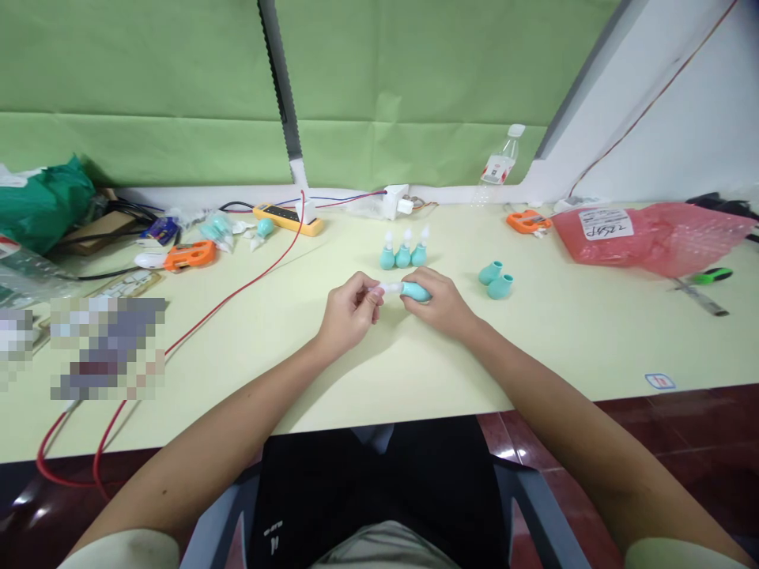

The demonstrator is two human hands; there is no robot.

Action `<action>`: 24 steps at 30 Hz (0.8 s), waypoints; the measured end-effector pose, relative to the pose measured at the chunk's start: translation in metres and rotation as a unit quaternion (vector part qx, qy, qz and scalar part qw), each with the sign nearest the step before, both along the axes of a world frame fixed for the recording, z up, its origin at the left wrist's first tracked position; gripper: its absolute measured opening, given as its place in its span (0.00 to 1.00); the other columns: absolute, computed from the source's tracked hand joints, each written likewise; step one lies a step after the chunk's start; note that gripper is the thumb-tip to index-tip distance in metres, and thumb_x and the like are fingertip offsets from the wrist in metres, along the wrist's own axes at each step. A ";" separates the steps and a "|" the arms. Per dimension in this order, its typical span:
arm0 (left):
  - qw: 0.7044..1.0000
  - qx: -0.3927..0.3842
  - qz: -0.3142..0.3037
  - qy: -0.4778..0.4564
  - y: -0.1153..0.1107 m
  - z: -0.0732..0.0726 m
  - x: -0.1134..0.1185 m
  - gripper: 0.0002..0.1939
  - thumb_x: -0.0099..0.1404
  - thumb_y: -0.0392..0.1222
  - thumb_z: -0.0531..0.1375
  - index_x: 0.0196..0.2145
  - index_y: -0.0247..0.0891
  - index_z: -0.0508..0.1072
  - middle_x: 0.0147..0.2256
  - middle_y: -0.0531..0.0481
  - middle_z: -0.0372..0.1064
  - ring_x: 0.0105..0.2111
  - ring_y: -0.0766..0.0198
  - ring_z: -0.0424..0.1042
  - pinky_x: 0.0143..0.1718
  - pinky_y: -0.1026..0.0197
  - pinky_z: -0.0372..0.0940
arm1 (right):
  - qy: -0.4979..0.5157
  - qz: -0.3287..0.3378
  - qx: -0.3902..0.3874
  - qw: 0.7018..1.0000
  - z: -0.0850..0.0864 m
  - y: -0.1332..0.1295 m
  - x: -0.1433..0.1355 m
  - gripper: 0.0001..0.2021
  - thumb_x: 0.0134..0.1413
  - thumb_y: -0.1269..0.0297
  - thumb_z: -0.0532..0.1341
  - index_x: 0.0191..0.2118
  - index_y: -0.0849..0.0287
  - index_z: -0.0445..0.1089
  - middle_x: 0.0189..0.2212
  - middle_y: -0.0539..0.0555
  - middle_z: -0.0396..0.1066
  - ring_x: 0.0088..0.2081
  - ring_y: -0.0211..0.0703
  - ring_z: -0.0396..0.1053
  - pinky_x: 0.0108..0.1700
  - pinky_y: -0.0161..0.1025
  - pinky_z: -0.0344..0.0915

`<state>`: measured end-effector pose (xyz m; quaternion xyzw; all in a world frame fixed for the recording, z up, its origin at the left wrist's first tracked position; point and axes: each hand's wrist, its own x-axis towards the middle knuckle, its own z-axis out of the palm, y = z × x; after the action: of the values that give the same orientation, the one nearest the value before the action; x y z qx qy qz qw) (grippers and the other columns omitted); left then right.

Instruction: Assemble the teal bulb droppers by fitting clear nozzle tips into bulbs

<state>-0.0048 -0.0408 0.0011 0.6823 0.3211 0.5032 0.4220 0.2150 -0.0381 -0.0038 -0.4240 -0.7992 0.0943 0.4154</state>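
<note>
Over the middle of the table, my right hand (439, 300) is closed around a teal bulb (416, 292) lying on its side. My left hand (354, 310) pinches the clear nozzle (390, 288) that extends from the bulb's left end. The fingertips hide part of the nozzle's tip. Beyond my hands, three teal bulbs (402, 255) with whitish translucent nozzles stand upright in a row. To the right of my right hand are two teal bulbs (500, 287) with open necks and no nozzles.
A red plastic bag (646, 237) and a green-handled tool (712, 276) lie at the right. An orange tool (527, 222) and a bottle (503, 162) are at the back. A yellow multimeter (290, 219), orange-and-white tool (190, 255) and red cable (237, 287) occupy the left side.
</note>
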 end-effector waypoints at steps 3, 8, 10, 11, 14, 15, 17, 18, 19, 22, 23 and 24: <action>0.999 -0.021 -0.031 -0.010 -0.001 0.002 0.001 0.14 0.71 0.51 0.61 0.35 0.38 0.69 0.29 0.52 0.72 0.21 0.70 0.70 0.24 0.65 0.65 | -0.020 -0.003 0.000 1.000 0.001 0.000 0.003 0.08 0.54 0.72 0.61 0.39 0.53 0.72 0.35 0.54 0.73 0.38 0.49 0.71 0.43 0.44 0.65; 0.998 -0.006 -0.063 0.023 0.000 0.000 -0.002 0.12 0.72 0.49 0.61 0.35 0.38 0.71 0.27 0.52 0.73 0.22 0.68 0.72 0.27 0.64 0.66 | -0.015 0.012 -0.017 1.000 0.002 -0.002 0.007 0.07 0.51 0.72 0.61 0.36 0.54 0.72 0.33 0.53 0.74 0.36 0.47 0.71 0.41 0.43 0.65; 0.996 0.006 -0.073 0.042 0.001 -0.002 -0.003 0.12 0.72 0.49 0.60 0.35 0.38 0.71 0.27 0.52 0.73 0.23 0.67 0.72 0.28 0.63 0.67 | -0.004 0.020 -0.035 0.999 0.003 -0.003 0.006 0.07 0.50 0.72 0.61 0.35 0.54 0.73 0.33 0.53 0.76 0.35 0.47 0.72 0.40 0.42 0.65; 0.996 0.011 -0.074 0.048 0.001 -0.002 -0.004 0.12 0.73 0.48 0.59 0.35 0.38 0.71 0.26 0.52 0.73 0.23 0.67 0.73 0.28 0.63 0.67 | 0.002 0.022 -0.045 0.999 0.003 -0.004 0.006 0.06 0.50 0.72 0.62 0.34 0.55 0.73 0.33 0.52 0.76 0.35 0.46 0.72 0.40 0.42 0.65; 0.995 0.030 -0.073 0.062 0.002 -0.002 -0.005 0.10 0.73 0.46 0.58 0.36 0.39 0.72 0.27 0.52 0.73 0.24 0.67 0.73 0.29 0.63 0.67 | 0.024 0.014 -0.087 0.996 0.005 -0.006 0.004 0.06 0.48 0.71 0.62 0.33 0.56 0.74 0.30 0.50 0.76 0.32 0.43 0.71 0.38 0.39 0.64; 0.994 0.039 -0.073 0.068 0.002 -0.002 -0.006 0.09 0.73 0.46 0.58 0.36 0.39 0.72 0.27 0.52 0.73 0.24 0.66 0.73 0.30 0.63 0.67 | 0.033 0.012 -0.104 0.994 0.005 -0.006 0.004 0.05 0.48 0.71 0.63 0.33 0.57 0.74 0.29 0.49 0.75 0.31 0.42 0.70 0.36 0.38 0.63; 0.992 0.059 -0.073 0.079 0.002 -0.002 -0.006 0.09 0.73 0.44 0.57 0.36 0.39 0.73 0.27 0.52 0.73 0.26 0.66 0.74 0.32 0.62 0.67 | 0.046 0.014 -0.140 0.989 0.006 -0.008 0.003 0.05 0.48 0.70 0.63 0.33 0.58 0.75 0.27 0.48 0.73 0.29 0.40 0.67 0.34 0.37 0.61; 0.991 0.068 -0.073 0.085 0.002 -0.002 -0.007 0.09 0.74 0.44 0.57 0.36 0.39 0.73 0.27 0.52 0.73 0.26 0.65 0.74 0.33 0.62 0.68 | 0.047 0.017 -0.155 0.987 0.007 -0.008 0.002 0.04 0.48 0.70 0.62 0.32 0.58 0.75 0.26 0.48 0.72 0.29 0.39 0.66 0.33 0.37 0.60; 0.990 0.075 -0.074 0.091 0.003 -0.002 -0.007 0.09 0.74 0.43 0.56 0.36 0.40 0.73 0.27 0.51 0.73 0.27 0.65 0.74 0.33 0.61 0.68 | 0.044 0.022 -0.164 0.985 0.008 -0.009 0.002 0.04 0.49 0.69 0.62 0.32 0.58 0.75 0.26 0.48 0.71 0.28 0.39 0.65 0.33 0.36 0.60; 0.987 0.087 -0.084 0.109 0.006 -0.002 -0.010 0.09 0.74 0.43 0.56 0.38 0.40 0.74 0.29 0.50 0.74 0.28 0.64 0.75 0.35 0.60 0.68 | 0.025 0.045 -0.177 0.983 0.011 -0.010 0.003 0.02 0.50 0.68 0.63 0.30 0.58 0.74 0.25 0.47 0.69 0.28 0.38 0.64 0.33 0.36 0.59; 0.985 0.090 -0.089 0.114 0.006 -0.002 -0.011 0.09 0.74 0.43 0.55 0.38 0.40 0.74 0.29 0.50 0.75 0.29 0.64 0.75 0.36 0.60 0.68 | 0.020 0.053 -0.178 0.982 0.011 -0.010 0.003 0.02 0.51 0.68 0.63 0.30 0.58 0.74 0.25 0.47 0.70 0.29 0.39 0.64 0.33 0.36 0.60; 0.985 0.088 -0.095 0.116 0.007 -0.001 -0.011 0.09 0.74 0.43 0.55 0.38 0.40 0.73 0.29 0.50 0.75 0.30 0.64 0.75 0.36 0.60 0.68 | 0.020 0.055 -0.178 0.982 0.012 -0.009 0.004 0.02 0.51 0.67 0.63 0.30 0.58 0.74 0.26 0.48 0.71 0.29 0.39 0.65 0.34 0.37 0.61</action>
<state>-0.0160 -0.0340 -0.0001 0.7981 0.2557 0.4048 0.3659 0.2191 -0.0470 0.0078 -0.4444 -0.7833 0.2665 0.3435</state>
